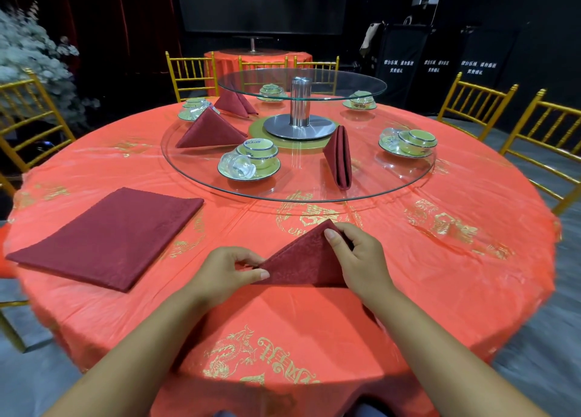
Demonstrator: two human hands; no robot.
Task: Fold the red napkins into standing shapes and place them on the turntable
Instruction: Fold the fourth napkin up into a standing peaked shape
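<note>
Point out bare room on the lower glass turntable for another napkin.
Bare glass lies on the lower turntable between the near cup set and the standing napkin, and between that napkin and the right cup set. The far left, by the tent napkins, is crowded.

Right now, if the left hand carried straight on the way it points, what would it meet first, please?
The left hand points right and slightly away, its grip pinching the left corner of the folded red napkin. Beyond that cloth, it would likely meet the right hand, which holds the apex.
</note>
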